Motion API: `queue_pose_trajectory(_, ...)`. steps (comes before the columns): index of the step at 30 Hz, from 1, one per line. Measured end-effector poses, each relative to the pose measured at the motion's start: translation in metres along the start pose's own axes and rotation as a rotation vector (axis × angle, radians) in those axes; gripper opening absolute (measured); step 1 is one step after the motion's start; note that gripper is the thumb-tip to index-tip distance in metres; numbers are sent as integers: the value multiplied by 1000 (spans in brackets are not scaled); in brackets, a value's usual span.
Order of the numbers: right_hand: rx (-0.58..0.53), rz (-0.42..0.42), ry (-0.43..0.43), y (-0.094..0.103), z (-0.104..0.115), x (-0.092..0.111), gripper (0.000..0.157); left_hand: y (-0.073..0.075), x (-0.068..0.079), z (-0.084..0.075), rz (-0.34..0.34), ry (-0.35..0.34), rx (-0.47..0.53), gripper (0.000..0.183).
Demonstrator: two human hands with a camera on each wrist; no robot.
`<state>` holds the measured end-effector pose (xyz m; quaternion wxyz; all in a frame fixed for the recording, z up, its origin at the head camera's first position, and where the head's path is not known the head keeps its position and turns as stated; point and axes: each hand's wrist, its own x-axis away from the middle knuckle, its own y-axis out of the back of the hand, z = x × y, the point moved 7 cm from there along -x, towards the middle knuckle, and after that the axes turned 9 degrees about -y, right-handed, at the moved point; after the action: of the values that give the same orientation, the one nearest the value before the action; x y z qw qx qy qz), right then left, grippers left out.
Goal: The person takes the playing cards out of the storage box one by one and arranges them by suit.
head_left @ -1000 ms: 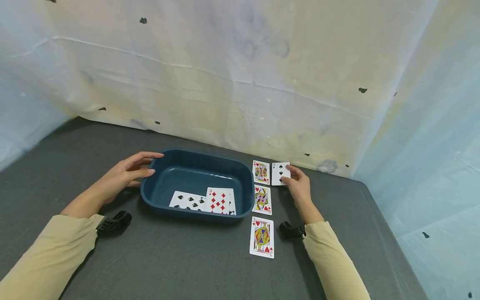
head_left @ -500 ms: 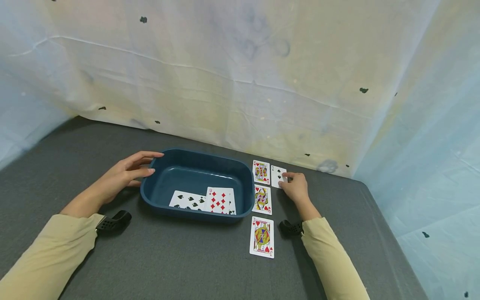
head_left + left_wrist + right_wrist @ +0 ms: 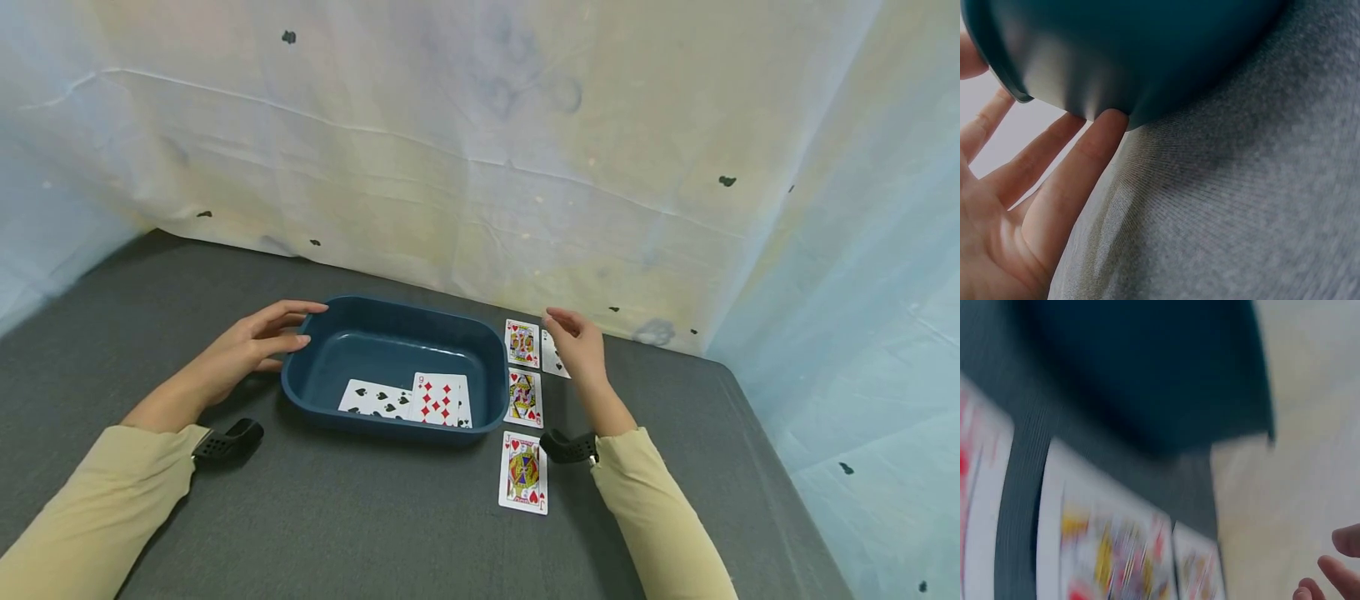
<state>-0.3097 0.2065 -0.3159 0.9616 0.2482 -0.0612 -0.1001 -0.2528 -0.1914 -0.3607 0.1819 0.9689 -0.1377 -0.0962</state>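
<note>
Head view: hands at tub and cards

Nearest, at 6 o'clock on the grey table [image 3: 337,517], a jack of hearts [image 3: 522,472] face up. Beyond it a queen of hearts [image 3: 523,398], then a king of hearts [image 3: 522,342], in one line running toward 12 o'clock, just beside the right wall of the blue tub [image 3: 491,392]. Inside the tub, a spade card [image 3: 373,400] and a nine of diamonds [image 3: 438,401], overlapping near the front wall. Left hand [image 3: 243,350] at 9 o'clock of the tub, fingers straight and relaxed, tips touching the rim and outer wall; same touch seen from the left wrist, one fingertip [image 3: 1110,122] against the tub's underside curve. Right hand [image 3: 579,350] at 3 o'clock of the king, raised above a small spade card [image 3: 551,357] lying flat, partly hidden behind the hand; fingers loosely bent, holding nothing. Right wrist picture blurred: cards and tub corner only just readable. At the far edge, a creased pale sheet [image 3: 480,158] as backdrop.
</note>
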Motion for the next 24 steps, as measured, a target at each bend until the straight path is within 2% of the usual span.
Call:
queue_pose_trajectory(4, -112, 54, 40, -15, 23, 15, 35, 0, 0, 0, 0, 0, 1, 57)
queue_pose_trajectory(13, -206, 163, 74, -55, 59, 44, 31, -1, 0, -2, 5, -2, 8, 57)
queue_pose_trajectory(18, -203, 248, 112, -82, 70, 56, 34, -1, 1, -3, 5, -18, 18, 56)
queue_pose_trajectory(24, -141, 417, 144, -115, 72, 72, 43, -3, 0, -4, 6, -32, 22, 56)
